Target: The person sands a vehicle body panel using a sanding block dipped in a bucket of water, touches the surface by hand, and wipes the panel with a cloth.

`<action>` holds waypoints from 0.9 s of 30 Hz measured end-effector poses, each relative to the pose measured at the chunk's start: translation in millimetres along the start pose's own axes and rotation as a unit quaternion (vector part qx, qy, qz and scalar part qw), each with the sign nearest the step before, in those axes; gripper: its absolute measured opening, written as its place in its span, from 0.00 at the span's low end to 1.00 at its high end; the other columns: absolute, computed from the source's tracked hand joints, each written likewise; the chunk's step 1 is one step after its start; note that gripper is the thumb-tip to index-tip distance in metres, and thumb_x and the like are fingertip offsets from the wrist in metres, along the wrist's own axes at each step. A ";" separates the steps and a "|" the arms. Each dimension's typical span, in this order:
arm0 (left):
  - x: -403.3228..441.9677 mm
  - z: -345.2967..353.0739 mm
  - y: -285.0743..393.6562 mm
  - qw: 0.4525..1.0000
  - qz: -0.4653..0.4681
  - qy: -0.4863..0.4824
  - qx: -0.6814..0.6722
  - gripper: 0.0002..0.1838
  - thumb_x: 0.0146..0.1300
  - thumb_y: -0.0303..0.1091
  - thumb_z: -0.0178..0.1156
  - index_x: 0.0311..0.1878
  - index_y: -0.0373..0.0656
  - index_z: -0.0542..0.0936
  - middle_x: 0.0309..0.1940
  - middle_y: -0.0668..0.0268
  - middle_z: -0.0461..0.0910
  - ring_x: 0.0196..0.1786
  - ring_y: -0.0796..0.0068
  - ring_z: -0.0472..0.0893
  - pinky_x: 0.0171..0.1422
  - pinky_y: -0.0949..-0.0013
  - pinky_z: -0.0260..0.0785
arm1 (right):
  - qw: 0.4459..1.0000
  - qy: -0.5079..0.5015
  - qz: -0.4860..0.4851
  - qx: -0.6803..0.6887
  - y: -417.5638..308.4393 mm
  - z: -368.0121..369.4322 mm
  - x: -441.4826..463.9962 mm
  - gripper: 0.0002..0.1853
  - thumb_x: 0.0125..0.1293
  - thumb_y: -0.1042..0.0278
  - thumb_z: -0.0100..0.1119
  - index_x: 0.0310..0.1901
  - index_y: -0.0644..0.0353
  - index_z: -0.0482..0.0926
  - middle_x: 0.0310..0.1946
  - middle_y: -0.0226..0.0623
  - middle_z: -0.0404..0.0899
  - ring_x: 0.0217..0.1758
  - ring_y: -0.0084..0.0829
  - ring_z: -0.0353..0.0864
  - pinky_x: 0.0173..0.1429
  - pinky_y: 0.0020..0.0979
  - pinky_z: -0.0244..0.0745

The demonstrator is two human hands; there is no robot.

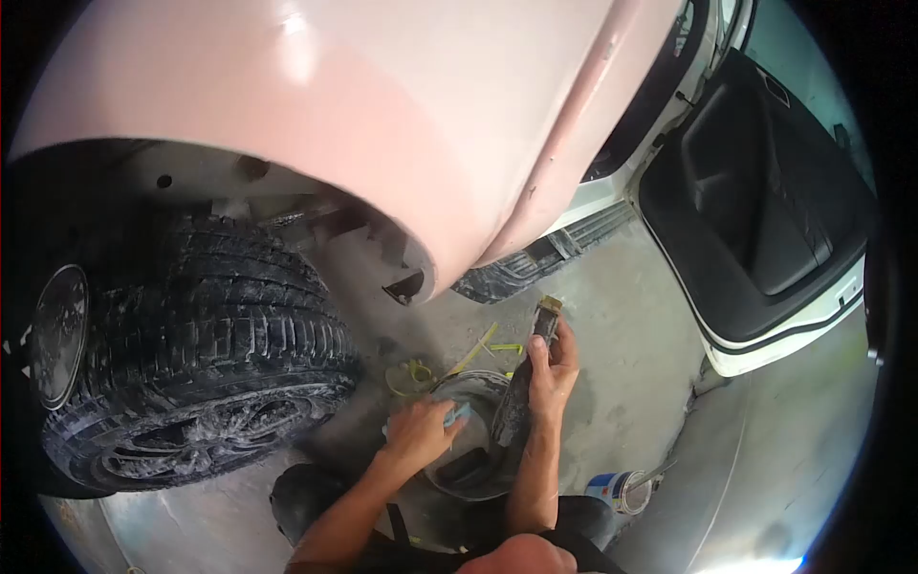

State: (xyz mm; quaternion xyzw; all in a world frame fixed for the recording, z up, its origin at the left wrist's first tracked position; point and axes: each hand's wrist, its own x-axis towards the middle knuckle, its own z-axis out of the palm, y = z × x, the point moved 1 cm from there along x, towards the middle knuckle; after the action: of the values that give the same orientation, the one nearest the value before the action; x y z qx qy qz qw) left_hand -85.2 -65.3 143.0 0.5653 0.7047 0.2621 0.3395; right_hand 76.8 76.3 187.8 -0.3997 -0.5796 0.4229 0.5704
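Note:
My right hand [555, 373] is wrapped around a long dark sanding block [516, 407], thumb along its face. The block is tilted, with its yellowish end up and its lower end over a round bucket [466, 494]. On the left, my left hand [418, 432] is closed on a light blue cloth [460, 412] above the bucket's left side; only part of the cloth shows. Inside the bucket is a dark object [466, 466], partly in shadow.
A pink-tinted car fender [411, 124] arches over a dusty tire [229, 335] on the left. An open car door [755, 201] stands at right. Yellow-green tape scraps [478, 346] lie on the floor beyond the bucket. A paint can [629, 492] stands at lower right.

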 end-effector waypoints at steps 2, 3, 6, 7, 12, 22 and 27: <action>-0.4 -0.7 -0.7 0.995 0.039 0.089 -0.012 0.17 0.71 0.49 0.67 0.54 0.49 0.88 0.49 0.53 0.87 0.54 0.43 0.86 0.59 0.41 0.77 | 1.000 -0.018 -0.008 -0.011 2.0 6.3 -8.0 0.32 0.72 0.72 0.69 0.76 0.67 0.72 0.59 0.43 0.83 0.59 0.32 0.83 0.63 0.36 0.79; -1.1 -0.3 -0.7 0.989 0.056 0.134 -0.016 0.17 0.71 0.50 0.67 0.54 0.50 0.88 0.48 0.54 0.86 0.55 0.45 0.86 0.60 0.41 0.76 | 0.999 -0.028 -0.011 -0.015 3.2 10.8 -12.1 0.32 0.73 0.72 0.68 0.76 0.67 0.71 0.58 0.43 0.83 0.58 0.32 0.82 0.62 0.35 0.79; -2.0 6.5 -2.4 0.974 0.109 0.198 -0.019 0.18 0.71 0.50 0.67 0.55 0.50 0.87 0.49 0.53 0.85 0.57 0.45 0.84 0.59 0.40 0.75 | 0.997 -0.056 -0.046 -0.010 4.9 28.2 -19.0 0.31 0.73 0.75 0.66 0.76 0.68 0.70 0.60 0.45 0.82 0.61 0.34 0.82 0.64 0.36 0.79; -1.4 7.3 -5.6 0.979 0.095 0.179 -0.012 0.18 0.71 0.50 0.67 0.55 0.49 0.87 0.50 0.52 0.85 0.59 0.45 0.83 0.59 0.40 0.75 | 0.997 -0.049 -0.060 0.007 3.4 35.9 -19.1 0.31 0.73 0.75 0.67 0.75 0.68 0.70 0.61 0.46 0.81 0.62 0.34 0.81 0.65 0.36 0.78; -0.6 29.4 -29.5 0.991 0.026 0.109 0.077 0.19 0.71 0.49 0.67 0.57 0.48 0.87 0.57 0.50 0.84 0.64 0.47 0.81 0.62 0.37 0.73 | 0.996 -0.027 -0.031 0.077 -16.2 74.6 -11.5 0.30 0.72 0.74 0.70 0.73 0.67 0.72 0.68 0.47 0.76 0.68 0.35 0.78 0.71 0.37 0.75; -1.5 146.3 -137.6 0.978 0.198 0.051 0.029 0.26 0.71 0.42 0.65 0.71 0.51 0.82 0.67 0.56 0.75 0.67 0.54 0.74 0.69 0.47 0.66 | 0.979 0.101 -0.144 0.103 -27.8 154.4 -14.2 0.31 0.69 0.72 0.75 0.71 0.66 0.75 0.69 0.50 0.72 0.73 0.45 0.73 0.78 0.43 0.67; -7.7 103.6 -49.2 0.947 0.161 0.010 0.278 0.26 0.65 0.38 0.69 0.68 0.58 0.84 0.62 0.65 0.81 0.64 0.60 0.78 0.65 0.52 0.69 | 0.971 0.104 -0.189 0.103 -30.8 155.6 -24.8 0.36 0.69 0.71 0.74 0.77 0.65 0.72 0.72 0.62 0.65 0.72 0.57 0.73 0.75 0.49 0.70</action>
State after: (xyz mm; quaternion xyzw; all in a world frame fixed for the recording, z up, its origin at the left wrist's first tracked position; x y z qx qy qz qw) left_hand -34.4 -85.3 41.9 0.7402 0.6528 0.1125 0.1154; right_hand -77.3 37.6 210.3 -0.2637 -0.5357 0.3208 0.7352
